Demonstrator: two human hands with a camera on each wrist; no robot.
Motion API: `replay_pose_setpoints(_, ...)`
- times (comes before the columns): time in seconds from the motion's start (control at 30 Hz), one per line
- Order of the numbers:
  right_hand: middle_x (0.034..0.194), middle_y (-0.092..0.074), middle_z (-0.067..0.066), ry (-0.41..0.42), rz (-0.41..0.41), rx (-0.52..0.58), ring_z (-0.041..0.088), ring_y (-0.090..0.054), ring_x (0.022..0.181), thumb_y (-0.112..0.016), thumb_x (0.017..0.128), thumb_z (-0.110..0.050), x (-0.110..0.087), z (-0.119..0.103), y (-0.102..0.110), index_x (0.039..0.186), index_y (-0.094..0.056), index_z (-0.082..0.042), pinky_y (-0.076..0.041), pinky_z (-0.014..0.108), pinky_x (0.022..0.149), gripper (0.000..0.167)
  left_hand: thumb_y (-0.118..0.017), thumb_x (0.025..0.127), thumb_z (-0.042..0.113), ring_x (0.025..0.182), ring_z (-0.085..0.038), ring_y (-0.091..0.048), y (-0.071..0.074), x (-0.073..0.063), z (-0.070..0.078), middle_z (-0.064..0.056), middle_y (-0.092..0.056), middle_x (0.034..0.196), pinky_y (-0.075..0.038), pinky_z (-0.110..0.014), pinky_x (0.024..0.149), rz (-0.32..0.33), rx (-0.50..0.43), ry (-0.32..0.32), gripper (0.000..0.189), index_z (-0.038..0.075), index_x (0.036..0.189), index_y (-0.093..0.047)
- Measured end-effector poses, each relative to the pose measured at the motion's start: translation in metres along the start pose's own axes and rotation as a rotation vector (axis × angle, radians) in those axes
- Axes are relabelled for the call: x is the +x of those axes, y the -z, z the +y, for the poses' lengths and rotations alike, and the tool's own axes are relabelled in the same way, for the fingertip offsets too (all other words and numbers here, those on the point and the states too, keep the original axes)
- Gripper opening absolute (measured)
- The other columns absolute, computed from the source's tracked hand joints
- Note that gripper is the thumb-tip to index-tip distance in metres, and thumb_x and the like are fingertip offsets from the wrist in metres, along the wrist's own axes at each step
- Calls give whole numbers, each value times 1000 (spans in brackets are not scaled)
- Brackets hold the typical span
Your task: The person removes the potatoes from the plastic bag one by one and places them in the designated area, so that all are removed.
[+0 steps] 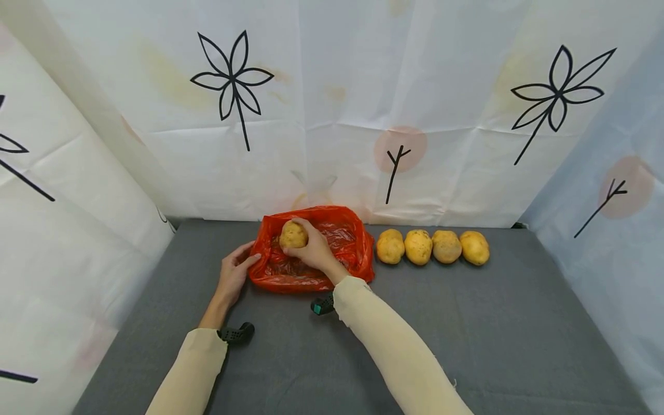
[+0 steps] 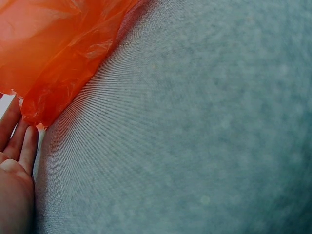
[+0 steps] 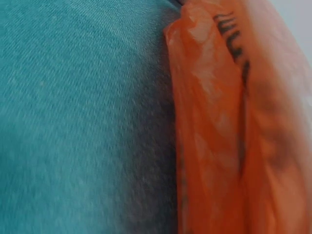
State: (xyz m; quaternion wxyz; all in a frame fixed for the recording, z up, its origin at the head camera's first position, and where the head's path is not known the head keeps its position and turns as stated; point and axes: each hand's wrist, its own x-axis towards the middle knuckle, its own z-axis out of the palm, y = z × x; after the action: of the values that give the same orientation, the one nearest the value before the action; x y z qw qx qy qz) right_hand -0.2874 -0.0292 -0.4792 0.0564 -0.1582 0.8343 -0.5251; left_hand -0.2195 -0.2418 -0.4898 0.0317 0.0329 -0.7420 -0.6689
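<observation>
A red plastic bag (image 1: 264,281) lies spread wide, its mouth facing up, near the back of the table. Within its rim, toward the left side, my right hand (image 1: 314,251) grips a yellow potato (image 1: 293,236) between thumb and fingers. My left hand (image 1: 234,272) holds the bag's left edge, thumb over the rim and fingers along the outside. The left wrist view catches those fingers (image 2: 15,139) against a corner of the thin orange-red film (image 2: 63,73). In the right wrist view only the bag's side (image 3: 209,122) with dark print shows; the hand is hidden.
Just right of the bag, several potatoes (image 1: 418,247) stand in a row. Grey cloth covers the table (image 1: 493,340). White fabric (image 1: 332,104) with flower drawings closes off the back and both sides. A dark strap (image 1: 237,334) sits at the left wrist.
</observation>
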Motion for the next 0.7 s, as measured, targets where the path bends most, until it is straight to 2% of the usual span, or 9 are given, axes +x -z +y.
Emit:
replay_pose_setpoints(0.4,144,-48,8,24,-24,108,28,-57,117,-84,86,-21,-8,2,29,150,-45,-22,-52,45,95,75,-60,102,7,106,-4,-55,1,0,0,-22,-52,140,-49,-15,86,-2,-6,-18,45,-5,144,-51)
replay_pose_setpoints(0.7,144,-48,6,73,-4,132,27,-58,112,-85,85,-19,-18,0,51,152,-45,-20,-52,40,94,78,-60,102,7,107,-5,-55,1,-1,0,-23,-51,141,-48,-14,86,-3,1,-17,45,-5,144,-51)
